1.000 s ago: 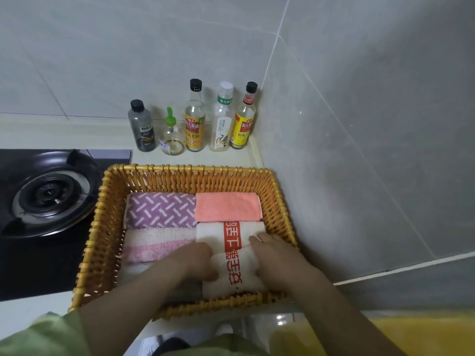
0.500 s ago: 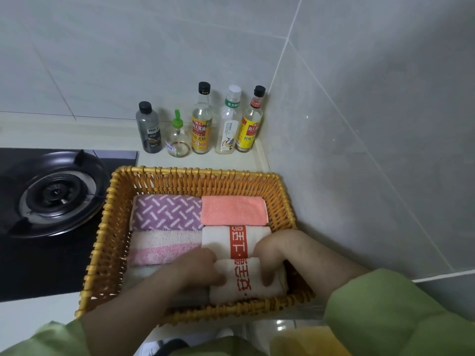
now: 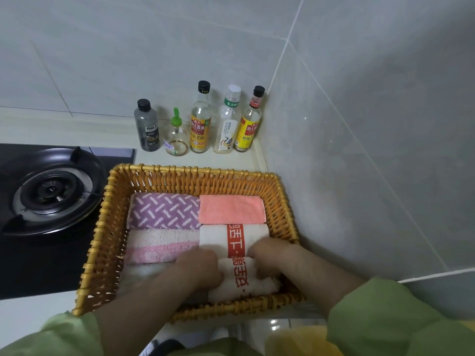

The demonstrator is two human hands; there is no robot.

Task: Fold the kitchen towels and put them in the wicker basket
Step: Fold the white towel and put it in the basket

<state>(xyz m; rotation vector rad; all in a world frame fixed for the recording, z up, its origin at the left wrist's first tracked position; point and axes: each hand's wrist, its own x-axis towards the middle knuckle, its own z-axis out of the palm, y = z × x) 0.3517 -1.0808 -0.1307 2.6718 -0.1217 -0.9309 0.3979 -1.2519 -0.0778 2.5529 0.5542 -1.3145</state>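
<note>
A wicker basket [image 3: 285, 201] sits on the counter in the corner by the wall. Folded towels lie side by side in it: a purple patterned one [image 3: 163, 211], an orange one [image 3: 231, 209], a pink and white one [image 3: 159, 245] and a white one with a red band [image 3: 235, 238]. At the basket's front right lies a second white towel with red characters [image 3: 243, 282]. My left hand [image 3: 199, 269] grips its left side with curled fingers. My right hand [image 3: 270, 258] grips its right side. A pale towel under my left forearm is mostly hidden.
Several bottles [image 3: 199, 124] stand in a row against the back wall behind the basket. A black gas hob with a burner [image 3: 51, 191] lies to the left of the basket. The tiled wall [image 3: 372, 150] runs close along the basket's right side.
The camera view shifted slightly. Both hands stay on the front white towel; my right hand's fingers have curled further in over its right edge.
</note>
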